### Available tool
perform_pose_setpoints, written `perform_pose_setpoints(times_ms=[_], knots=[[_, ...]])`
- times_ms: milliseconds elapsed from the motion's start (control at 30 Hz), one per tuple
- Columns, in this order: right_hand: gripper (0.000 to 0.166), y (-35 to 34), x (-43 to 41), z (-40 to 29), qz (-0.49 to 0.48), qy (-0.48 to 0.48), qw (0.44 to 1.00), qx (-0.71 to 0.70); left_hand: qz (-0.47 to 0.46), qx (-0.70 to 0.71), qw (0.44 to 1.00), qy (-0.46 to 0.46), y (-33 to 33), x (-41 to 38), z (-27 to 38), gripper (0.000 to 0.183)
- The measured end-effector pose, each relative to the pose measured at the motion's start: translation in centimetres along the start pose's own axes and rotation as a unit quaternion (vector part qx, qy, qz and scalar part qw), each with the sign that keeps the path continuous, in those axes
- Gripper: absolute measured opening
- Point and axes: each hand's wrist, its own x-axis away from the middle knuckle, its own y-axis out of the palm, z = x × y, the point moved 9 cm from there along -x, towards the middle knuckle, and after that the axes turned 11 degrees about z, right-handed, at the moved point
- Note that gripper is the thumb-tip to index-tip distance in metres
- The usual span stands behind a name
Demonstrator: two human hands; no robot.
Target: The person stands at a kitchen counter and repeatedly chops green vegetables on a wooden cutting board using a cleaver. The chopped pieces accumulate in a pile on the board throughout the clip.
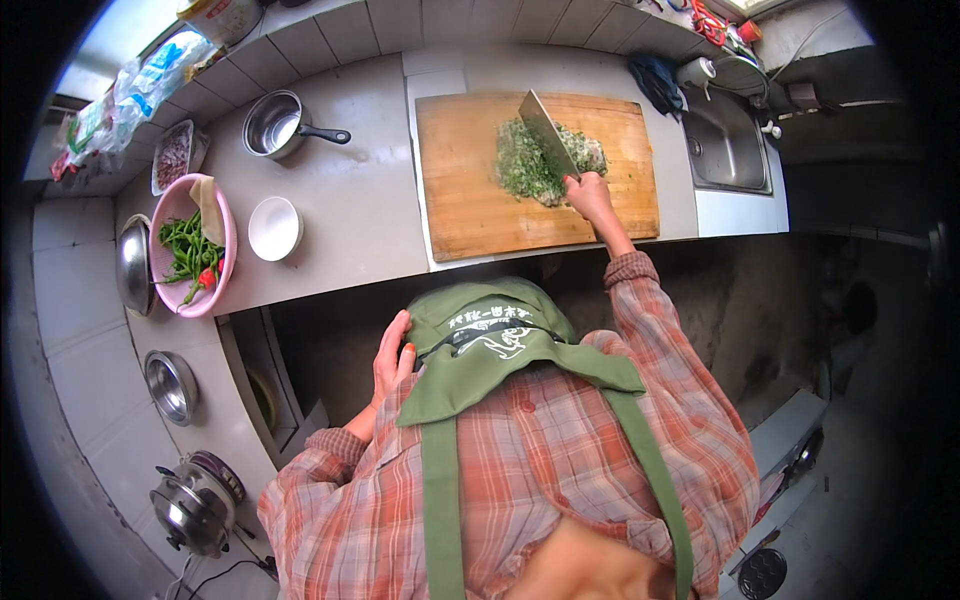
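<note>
My right hand [590, 196] is closed around the handle of a cleaver [547, 135]. The cleaver's broad blade stands tilted in a heap of chopped greens mixed with what looks like minced meat [525, 161]. That heap lies on a wooden cutting board [465, 217] on the counter. My left hand [394, 356] rests against the side of the green apron [487, 315], below the counter's edge, with fingers apart and nothing seen in it.
Left of the board are a saucepan [274, 124], a white bowl [275, 229], a pink basket [231, 255] of green and red peppers, and a tray of reddish pieces [174, 157]. A metal bowl [171, 386] and a steel pot [195, 510] stand nearer. A sink [727, 142] is at right.
</note>
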Motion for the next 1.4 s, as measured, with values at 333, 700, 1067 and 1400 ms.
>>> perform_pose_setpoints(times_ms=[333, 700, 1067, 1400], knots=[[0.036, -2.9, 0.1, -2.7, 0.068, -0.057, 0.996, -0.021, 0.003, -0.004, 1.0, 0.004, 0.3, 0.6, -0.2, 0.046], [0.034, -0.7, 0.1, -1.7, 0.057, -0.057, 0.996, -0.041, 0.012, -0.029, 1.0, 0.003, 0.0, 0.7, 0.7, 0.046], [0.033, 1.4, -1.4, -0.9, 0.004, -0.029, 0.999, -0.017, 0.019, -0.006, 1.0, -0.006, 0.0, 0.7, 0.4, 0.048], [0.034, -2.1, 0.3, -1.6, 0.007, -0.091, 0.995, -0.044, -0.021, 0.009, 0.999, -0.046, 1.5, 0.5, -0.4, 0.049]])
